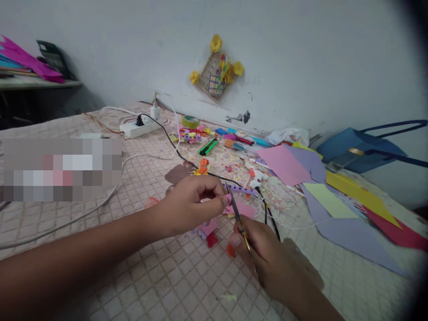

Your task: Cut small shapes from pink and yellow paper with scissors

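Note:
Between its thumb and fingers my left hand (197,203) pinches a small pink piece of paper (228,199). My right hand (262,254) is wrapped round a pair of scissors (241,226), whose blades point up and away beside the pink piece. Whether the blades touch the paper I cannot tell. Under and between the hands lie pink paper scraps (244,209), a red scrap (211,240) and an orange scrap (230,250). Just beyond the scissors is a purple dotted strip (239,189).
Coloured paper sheets (354,238) spread at the right, near a blue bag (359,149). A green cutter (207,147), a tape roll (190,121) and many clippings lie towards the wall. A power strip (140,128) trails cables across the cloth. A white glue gun (257,177) rests beyond my right hand.

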Action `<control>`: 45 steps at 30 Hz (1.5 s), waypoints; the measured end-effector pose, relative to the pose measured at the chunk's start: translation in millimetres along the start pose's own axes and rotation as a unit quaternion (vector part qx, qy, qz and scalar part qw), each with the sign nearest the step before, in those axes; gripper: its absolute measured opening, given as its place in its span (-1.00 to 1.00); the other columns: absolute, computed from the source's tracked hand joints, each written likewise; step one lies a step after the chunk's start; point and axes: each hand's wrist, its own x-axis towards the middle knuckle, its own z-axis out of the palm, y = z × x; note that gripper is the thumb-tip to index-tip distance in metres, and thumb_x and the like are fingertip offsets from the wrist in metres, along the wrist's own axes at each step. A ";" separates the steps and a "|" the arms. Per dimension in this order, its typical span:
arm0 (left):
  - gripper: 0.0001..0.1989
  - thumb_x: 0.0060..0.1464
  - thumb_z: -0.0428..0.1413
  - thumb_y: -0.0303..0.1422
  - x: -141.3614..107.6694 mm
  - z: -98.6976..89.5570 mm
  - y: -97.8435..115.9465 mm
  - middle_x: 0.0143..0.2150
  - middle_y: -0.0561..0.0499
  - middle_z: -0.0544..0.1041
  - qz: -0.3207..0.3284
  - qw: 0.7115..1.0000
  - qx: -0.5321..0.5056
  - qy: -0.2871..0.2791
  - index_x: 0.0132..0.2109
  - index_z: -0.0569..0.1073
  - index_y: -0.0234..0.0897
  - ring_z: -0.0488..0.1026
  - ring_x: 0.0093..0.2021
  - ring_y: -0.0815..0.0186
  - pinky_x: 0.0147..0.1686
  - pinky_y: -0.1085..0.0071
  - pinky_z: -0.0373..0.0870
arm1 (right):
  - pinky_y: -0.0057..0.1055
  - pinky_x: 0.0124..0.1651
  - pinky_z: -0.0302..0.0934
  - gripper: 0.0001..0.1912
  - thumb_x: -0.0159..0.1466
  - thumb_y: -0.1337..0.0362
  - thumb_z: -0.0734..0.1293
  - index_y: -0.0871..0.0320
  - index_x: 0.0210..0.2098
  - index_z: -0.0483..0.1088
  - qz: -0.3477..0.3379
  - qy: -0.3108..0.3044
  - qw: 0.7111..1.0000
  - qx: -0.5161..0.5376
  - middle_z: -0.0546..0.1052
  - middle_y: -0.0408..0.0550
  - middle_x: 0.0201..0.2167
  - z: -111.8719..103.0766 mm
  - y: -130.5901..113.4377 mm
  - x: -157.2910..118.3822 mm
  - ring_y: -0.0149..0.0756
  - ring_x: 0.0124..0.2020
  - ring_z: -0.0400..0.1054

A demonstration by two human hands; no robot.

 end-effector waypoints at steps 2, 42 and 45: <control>-0.84 -0.01 0.01 -0.45 0.8 -1.0 0.5 -0.58 0.13 0.31 0.007 1.000 0.002 -0.003 -0.52 0.33 -0.34 0.21 -0.54 0.48 -0.52 0.53 0.17 | -0.42 -0.42 0.03 -0.76 0.29 0.11 0.13 0.12 -0.41 0.17 0.006 -0.006 1.000 -0.003 0.39 -0.15 -0.48 1.1 2.3 0.8 -0.31 -0.46 0.25; -0.78 0.00 0.08 -0.25 -3.4 18.3 -6.4 -0.59 0.12 0.32 -0.193 0.969 -0.150 -0.042 -0.42 0.39 -0.35 0.24 -0.55 0.47 -0.53 0.50 0.16 | -0.53 -0.64 -0.02 -0.60 0.05 -0.08 0.33 0.15 -0.45 0.26 0.083 0.069 0.943 0.316 0.24 -0.25 -0.66 -3.4 -3.3 10.8 -0.49 -0.66 0.10; -0.77 -0.02 0.10 -0.22 -4.7 20.4 -7.3 -0.56 0.12 0.33 -0.190 0.971 -0.141 -0.040 -0.42 0.40 -0.35 0.23 -0.54 0.48 -0.52 0.51 0.15 | -0.54 -0.66 -0.04 -0.67 0.06 0.01 0.35 0.15 -0.44 0.28 0.081 0.089 0.935 0.334 0.23 -0.26 -0.65 -0.9 -0.5 12.0 -0.51 -0.67 0.08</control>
